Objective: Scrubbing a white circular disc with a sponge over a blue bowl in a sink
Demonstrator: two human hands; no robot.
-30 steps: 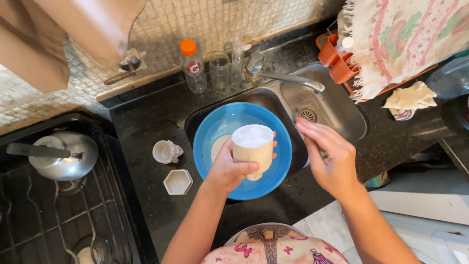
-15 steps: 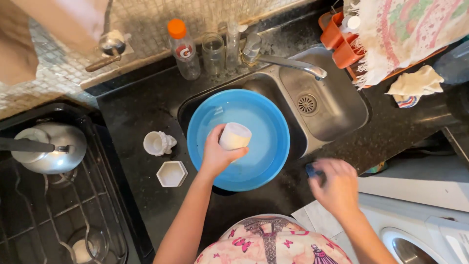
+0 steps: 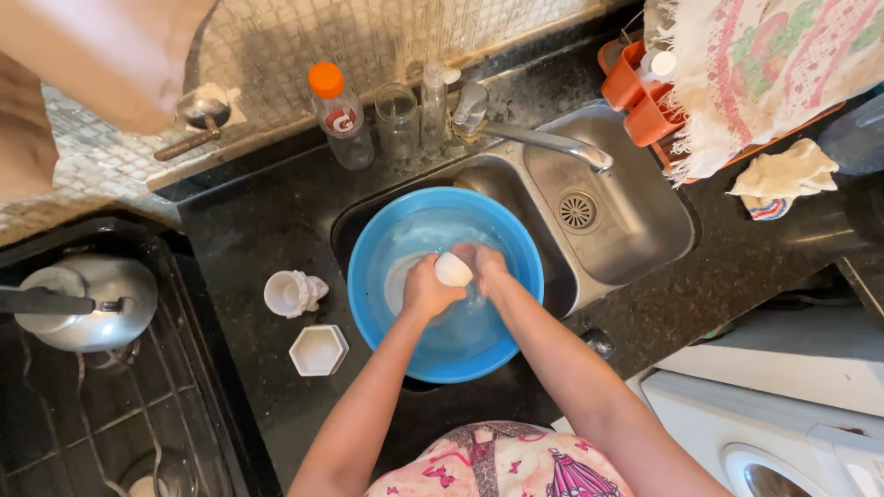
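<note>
Over the blue basin (image 3: 387, 230) that sits in the left bowl of the sink (image 3: 635, 230), I have both hands down together. My left hand (image 3: 425, 293) is wrapped around a small white cup (image 3: 453, 270), fingers closed on its side, so that grip is holding the cup just above the water in the basin. My right hand (image 3: 486, 267) lies against the cup from the other side, touching it; its fingers are curled, but I cannot tell from this view whether that grip truly clamps the cup or only rests on it. A pale plate (image 3: 405, 281) lies flat in the basin under the hands, partly covered by them.

On the dark bench (image 3: 249, 230) to the left of the basin stand a white cup with a moulded side (image 3: 293, 294), lying tilted, and a white hexagonal dish (image 3: 319, 351) nearer to me. Further left a metal kettle (image 3: 87, 304) sits on the stove grate (image 3: 120, 414).

Behind the basin, along the tiled wall, stand a clear bottle with an orange cap (image 3: 339, 115), a glass jar (image 3: 397, 121) and a slim clear bottle (image 3: 434, 106), with the tap (image 3: 543, 140) reaching over the right bowl of the sink. An orange rack (image 3: 635, 92) holds a fringed patterned cloth (image 3: 773, 64), and a crumpled rag (image 3: 783, 175) lies on the bench beside it.
</note>
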